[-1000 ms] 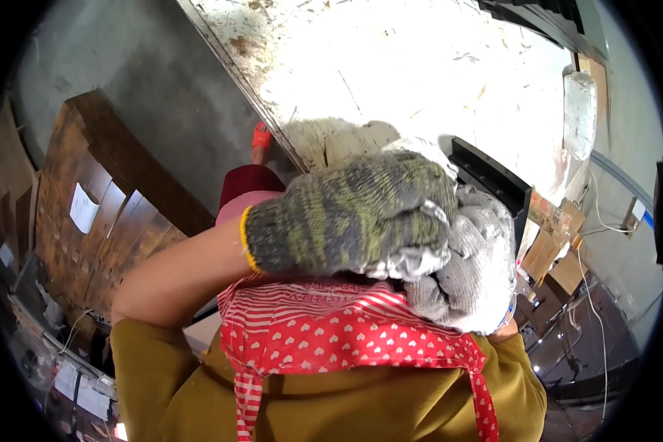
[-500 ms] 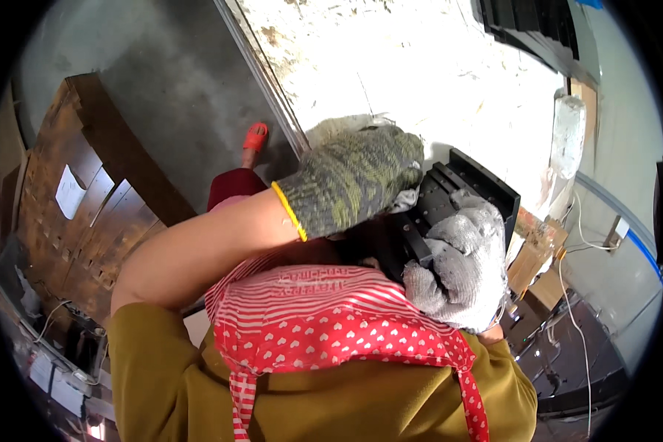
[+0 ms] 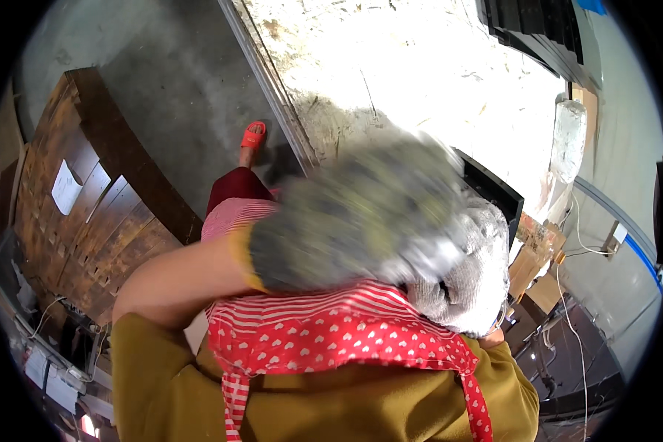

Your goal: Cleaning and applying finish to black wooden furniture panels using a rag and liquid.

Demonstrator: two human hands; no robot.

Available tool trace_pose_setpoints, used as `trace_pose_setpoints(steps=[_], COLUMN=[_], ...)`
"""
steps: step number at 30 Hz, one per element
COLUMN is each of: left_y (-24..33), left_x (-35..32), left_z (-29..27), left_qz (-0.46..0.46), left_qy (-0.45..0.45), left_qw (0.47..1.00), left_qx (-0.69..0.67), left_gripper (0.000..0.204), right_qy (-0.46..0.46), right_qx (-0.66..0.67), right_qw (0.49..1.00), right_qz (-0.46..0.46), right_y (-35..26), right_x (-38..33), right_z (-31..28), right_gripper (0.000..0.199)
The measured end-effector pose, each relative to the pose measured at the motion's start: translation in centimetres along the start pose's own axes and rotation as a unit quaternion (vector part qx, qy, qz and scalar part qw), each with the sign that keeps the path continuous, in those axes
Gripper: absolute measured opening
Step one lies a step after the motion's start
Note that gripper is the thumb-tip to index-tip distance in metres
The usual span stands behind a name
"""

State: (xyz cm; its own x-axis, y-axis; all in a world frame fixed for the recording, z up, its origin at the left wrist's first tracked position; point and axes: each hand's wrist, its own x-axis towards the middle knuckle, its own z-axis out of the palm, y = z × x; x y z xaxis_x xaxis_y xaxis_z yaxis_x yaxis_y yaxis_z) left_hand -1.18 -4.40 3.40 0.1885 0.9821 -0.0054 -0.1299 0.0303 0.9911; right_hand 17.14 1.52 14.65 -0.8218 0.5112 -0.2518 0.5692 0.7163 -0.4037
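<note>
Where a red apron [image 3: 331, 342] dotted with pale hearts hangs over the person's chest, both gloved hands meet just beyond it. The left hand [image 3: 365, 210], in a dark green glove, is blurred over a whitish cloth [image 3: 430, 259]; whether its fingers close on that cannot be told. Beside it, the right hand [image 3: 468, 272], gloved in grey, is curled around a black part [image 3: 491, 186], whose far edge shows past both hands. Beyond spreads a pale, scuffed counter [image 3: 412, 66], with dark slats [image 3: 530, 33] at its far right.
</note>
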Motion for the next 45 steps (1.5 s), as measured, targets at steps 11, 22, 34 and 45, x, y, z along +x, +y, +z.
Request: trace_pose_setpoints(steps=[11, 22, 34, 45], left_y=[0.6, -8.0, -1.8, -1.0], left_x=[4.6, 3.9, 3.6, 3.0], left_z=[0.1, -0.5, 3.0, 2.4], left_qz=[0.122, 0.141, 0.281, 0.168], left_qy=[-0.251, -0.101, -0.092, -0.145], left_qw=[0.896, 0.984, 0.93, 0.955], left_qx=[0.346, -0.05, 0.217, 0.199], left_gripper=[0.052, 0.046, 0.061, 0.055], right_qy=[0.011, 0.007, -0.062, 0.015], right_qx=[-0.006, -0.013, 0.163, 0.043], right_qw=[1.0, 1.0, 0.943, 0.996], right_qz=[-0.01, 0.01, 0.285, 0.078], right_y=[0.3, -0.5, 2.4, 0.0], right_x=[-0.4, 0.3, -8.4, -1.7], right_z=[-0.2, -0.4, 3.5, 0.7], right_gripper=[0.025, 0.026, 0.06, 0.025])
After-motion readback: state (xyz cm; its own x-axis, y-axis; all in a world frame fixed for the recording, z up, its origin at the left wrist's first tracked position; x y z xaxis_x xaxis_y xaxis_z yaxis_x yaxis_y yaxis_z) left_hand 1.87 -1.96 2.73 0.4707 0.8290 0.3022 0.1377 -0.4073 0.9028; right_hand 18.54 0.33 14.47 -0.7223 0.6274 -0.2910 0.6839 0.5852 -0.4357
